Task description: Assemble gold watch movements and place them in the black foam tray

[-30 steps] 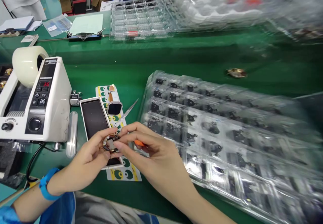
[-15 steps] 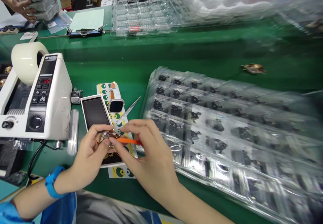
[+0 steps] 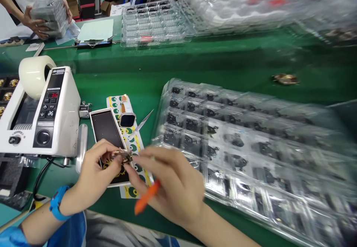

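Observation:
My left hand (image 3: 96,171), with a blue band on its wrist, pinches a small shiny gold-coloured piece (image 3: 124,155) between thumb and fingers. Its exact kind does not show. At the right, my right hand (image 3: 177,187) is smeared by motion, with its fingertips close to that piece. An orange pointed tool (image 3: 146,199) is held in this hand and slants down and left. Under the hands lies a white-rimmed box with a black inside (image 3: 105,126), with gold-coloured bits in its near end. A smartwatch (image 3: 127,119) and a thin pointed metal blade (image 3: 142,123) lie beside it on a sticker sheet (image 3: 128,193).
A tape dispenser (image 3: 60,109) stands at the left. Clear trays (image 3: 192,128) of small dark pieces cover the right side. Another gold-coloured piece (image 3: 286,79) lies behind them. More trays (image 3: 153,22) and a clipboard (image 3: 95,31) are farther back. A co-worker (image 3: 36,2) holds stacked trays.
My right hand has moved slightly right and down. The orange tool has swung from level at the piece to pointing down, away from it. The gold-coloured piece is tilted flatter in my left hand.

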Action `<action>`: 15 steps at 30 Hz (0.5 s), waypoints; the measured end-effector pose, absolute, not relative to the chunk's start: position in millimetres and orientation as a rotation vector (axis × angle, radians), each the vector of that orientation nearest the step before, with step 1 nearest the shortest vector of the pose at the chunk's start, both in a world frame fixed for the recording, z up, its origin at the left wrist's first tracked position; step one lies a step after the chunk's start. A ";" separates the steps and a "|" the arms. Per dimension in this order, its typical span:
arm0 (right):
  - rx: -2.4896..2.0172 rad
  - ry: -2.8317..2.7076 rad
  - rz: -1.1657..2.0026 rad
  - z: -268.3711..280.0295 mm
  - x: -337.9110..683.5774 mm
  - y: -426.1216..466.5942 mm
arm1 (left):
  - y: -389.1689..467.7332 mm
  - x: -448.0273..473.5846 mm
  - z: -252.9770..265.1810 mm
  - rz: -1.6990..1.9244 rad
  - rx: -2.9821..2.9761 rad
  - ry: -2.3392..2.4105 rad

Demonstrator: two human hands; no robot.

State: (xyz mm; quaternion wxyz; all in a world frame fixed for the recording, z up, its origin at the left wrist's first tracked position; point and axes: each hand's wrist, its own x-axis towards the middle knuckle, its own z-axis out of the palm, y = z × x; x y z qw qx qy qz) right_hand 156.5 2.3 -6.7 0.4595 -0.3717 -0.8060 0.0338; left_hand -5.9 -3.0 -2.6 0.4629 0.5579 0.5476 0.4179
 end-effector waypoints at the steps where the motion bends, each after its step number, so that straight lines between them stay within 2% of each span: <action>1: -0.853 -2.005 -0.018 -6.0 157.3 -1.1 | -1.9 -5.0 -1.3 1.031 1.282 1.351; 4: -0.671 -2.104 -0.267 -6.8 157.8 -5.5 | -0.3 -2.7 0.0 0.986 0.975 1.294; 6: -0.713 -2.109 -0.349 -10.0 156.4 -3.1 | -0.7 -1.9 -0.3 0.971 0.828 1.215; 10: -0.938 -2.048 -0.237 -17.4 152.5 4.8 | -4.1 -0.8 -0.4 1.009 0.744 1.063; 15: -0.929 -2.005 -0.052 -20.5 148.1 6.3 | -9.7 3.2 0.2 1.043 0.773 1.018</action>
